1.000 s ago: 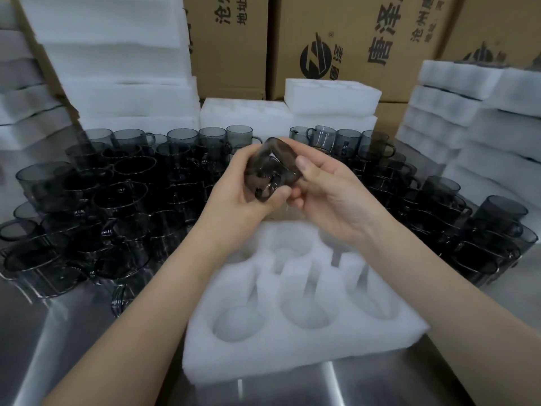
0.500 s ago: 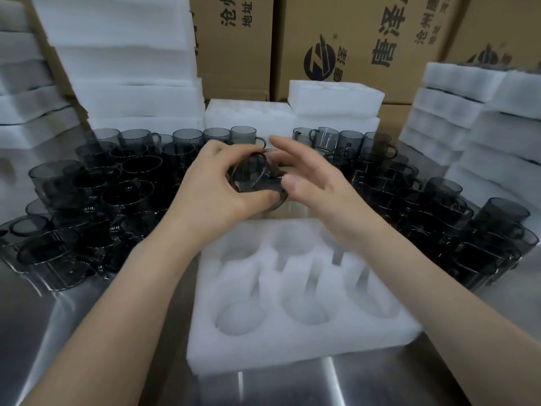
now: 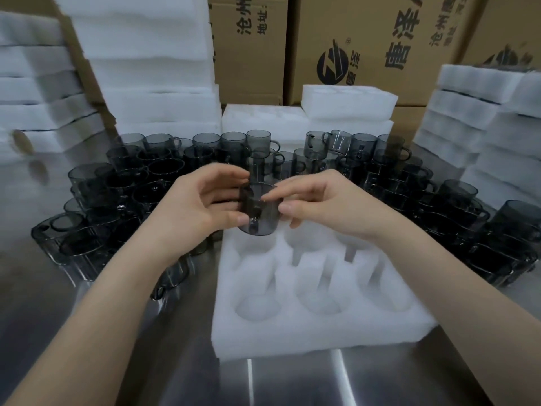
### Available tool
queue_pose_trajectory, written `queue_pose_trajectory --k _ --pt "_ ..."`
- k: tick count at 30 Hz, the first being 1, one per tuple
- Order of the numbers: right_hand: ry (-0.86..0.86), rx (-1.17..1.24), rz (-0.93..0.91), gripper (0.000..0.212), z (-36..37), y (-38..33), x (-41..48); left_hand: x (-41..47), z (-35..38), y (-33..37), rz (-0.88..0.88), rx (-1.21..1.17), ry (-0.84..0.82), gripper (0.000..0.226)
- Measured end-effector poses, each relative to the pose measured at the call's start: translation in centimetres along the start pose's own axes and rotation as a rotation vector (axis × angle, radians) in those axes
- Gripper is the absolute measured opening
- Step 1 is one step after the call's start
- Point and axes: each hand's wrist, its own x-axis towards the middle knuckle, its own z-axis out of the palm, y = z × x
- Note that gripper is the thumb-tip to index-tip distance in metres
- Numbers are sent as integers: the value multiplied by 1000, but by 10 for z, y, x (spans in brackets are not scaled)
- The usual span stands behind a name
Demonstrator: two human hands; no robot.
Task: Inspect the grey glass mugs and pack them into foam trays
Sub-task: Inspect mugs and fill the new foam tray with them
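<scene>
Grey glass mug pinched between left hand and right hand, over foam tray far-left pocket

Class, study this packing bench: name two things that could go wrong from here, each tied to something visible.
1. The held mug is pinched by fingertips of the left hand and right hand above the foam tray; it could slip.
2. Loose mugs crowd beside the left forearm; a nudge may knock them together.
</scene>
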Motion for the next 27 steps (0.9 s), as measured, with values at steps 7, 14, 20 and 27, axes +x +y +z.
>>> queue_pose_trajectory --k 7,14,20,27 --pt "-3 -170 -16 17 6 -8 1 -8 -7 -9 -60 -160 -74 37" --pt "-11 -178 -102 17 13 -10 -3 -11 -13 -11 -53 -101 -171 59" --pt "-8 -120 -122 23 15 -5 -5 -11 -15 -12 -49 -102 -172 65" --pt "10 -118 -131 24 16 -4 -5 -12 -15 -9 -25 -109 -168 61"
